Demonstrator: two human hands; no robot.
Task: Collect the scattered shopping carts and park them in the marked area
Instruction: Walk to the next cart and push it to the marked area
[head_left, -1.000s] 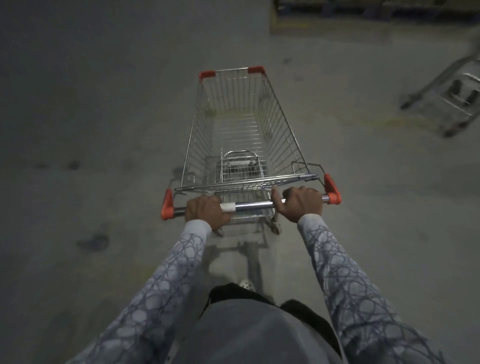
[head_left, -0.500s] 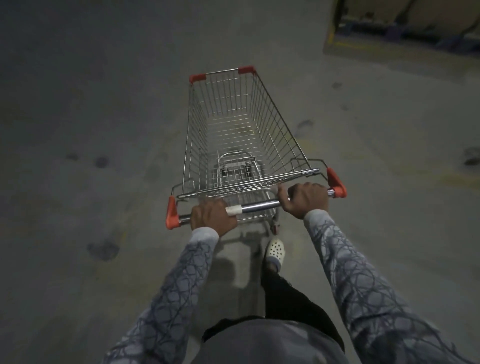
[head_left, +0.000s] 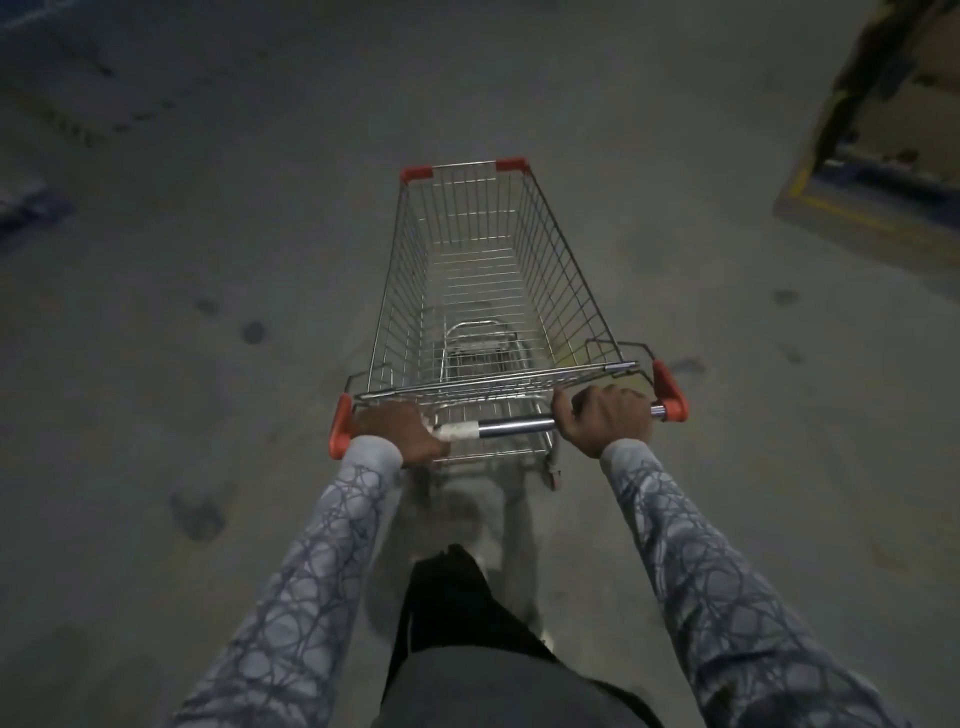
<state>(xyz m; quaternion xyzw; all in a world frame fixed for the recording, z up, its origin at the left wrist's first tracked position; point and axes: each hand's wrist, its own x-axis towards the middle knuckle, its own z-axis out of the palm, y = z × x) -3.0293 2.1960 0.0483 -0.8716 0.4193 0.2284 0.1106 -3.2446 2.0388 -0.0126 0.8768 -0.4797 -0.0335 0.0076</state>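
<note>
A wire shopping cart (head_left: 483, 291) with red corner caps stands straight ahead of me on the concrete floor, its basket empty. My left hand (head_left: 400, 434) is closed around the left end of the chrome handle bar (head_left: 511, 427), just inside the red end cap. My right hand (head_left: 605, 418) grips the bar near its right red cap. Both arms reach forward in patterned grey sleeves.
Dim grey concrete floor (head_left: 208, 234) with dark stains lies all around. At the top right a yellow painted line (head_left: 831, 205) borders a raised slab with stacked goods or a pallet. A dark blue object (head_left: 31, 213) shows at the left edge. My dark trouser leg (head_left: 452, 597) is below the handle.
The cart and I have turned left: the yellow-edged slab slid to the far right. The other cart seen at the right a second ago has left the view. Both hands stay on the handle.
</note>
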